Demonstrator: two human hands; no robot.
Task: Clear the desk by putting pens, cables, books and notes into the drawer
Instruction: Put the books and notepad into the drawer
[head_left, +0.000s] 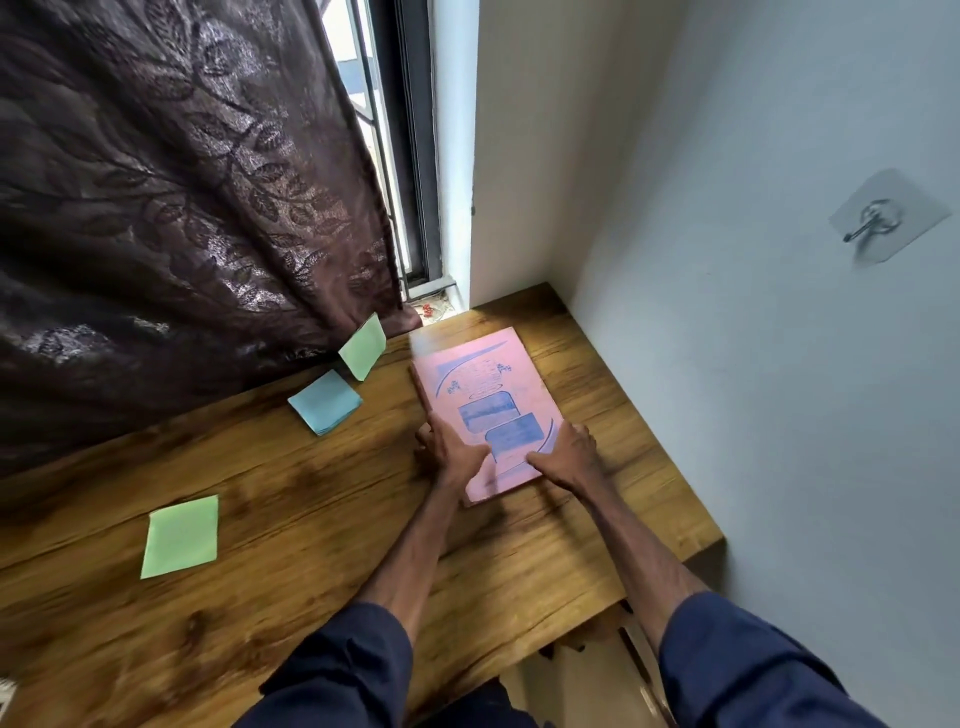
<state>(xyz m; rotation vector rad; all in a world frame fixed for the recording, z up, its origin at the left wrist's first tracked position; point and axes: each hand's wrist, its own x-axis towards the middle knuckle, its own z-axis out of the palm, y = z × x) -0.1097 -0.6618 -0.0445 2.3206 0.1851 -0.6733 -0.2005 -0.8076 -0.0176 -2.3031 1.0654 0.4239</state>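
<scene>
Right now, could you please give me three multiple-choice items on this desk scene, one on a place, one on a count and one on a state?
1. Where does the pink book lie?
A. In a drawer.
B. On the desk, at its far right end.
C. On the floor.

2. How many sticky-note pads show?
A. One.
B. Five.
C. Three.

3. What are the hands doing?
A. Both grip the book's near end.
B. Both hang idle.
C. One holds a pen.

Answers:
1 B: its cover lies flat on the wood.
2 C: a green pad leans by the curtain, with a blue pad and a nearer green pad.
3 A: the left hand and right hand have thumbs on the cover and fingers at its edges.
</scene>
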